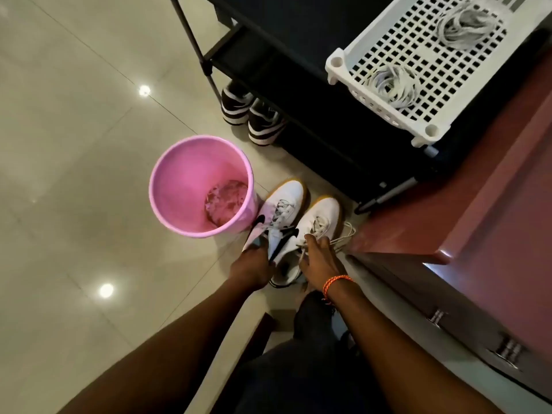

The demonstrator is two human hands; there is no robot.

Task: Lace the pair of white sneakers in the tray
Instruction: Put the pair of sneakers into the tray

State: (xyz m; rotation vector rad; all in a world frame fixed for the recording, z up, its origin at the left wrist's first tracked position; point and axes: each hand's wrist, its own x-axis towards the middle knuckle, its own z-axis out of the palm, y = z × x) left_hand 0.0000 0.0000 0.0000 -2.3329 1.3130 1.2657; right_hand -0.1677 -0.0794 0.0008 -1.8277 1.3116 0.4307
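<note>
Two white sneakers sit side by side on the shiny floor [74,144], toes pointing away from the person. The left sneaker [279,204] touches a pink bucket [191,180]. The right sneaker [319,222] is just beside it, near the corner of a red cabinet [466,210]. Both have a black mark on the side and tan soles. Both already have laces through the front holes.

The left hand [254,268] is closed on the back of the left sneaker, at the opening. Its fingers are tucked down out of sight. The right hand [318,264] is pinching a loose lace [343,237] of the right sneaker. More of that lace lies in loops on the floor beside the shoe. An orange band [336,283] is on the right wrist.

The bucket has some scraps at the bottom. Behind the sneakers stands a black rack [298,70]. Two dark shoes with white stripes [254,115] poke out from under it. On top of the rack rests a white tray [418,73] full of square holes. Two bundles of pale laces [394,85] lie in the tray, well apart from the sneakers. The sneakers are on the floor, not in the tray.
</note>
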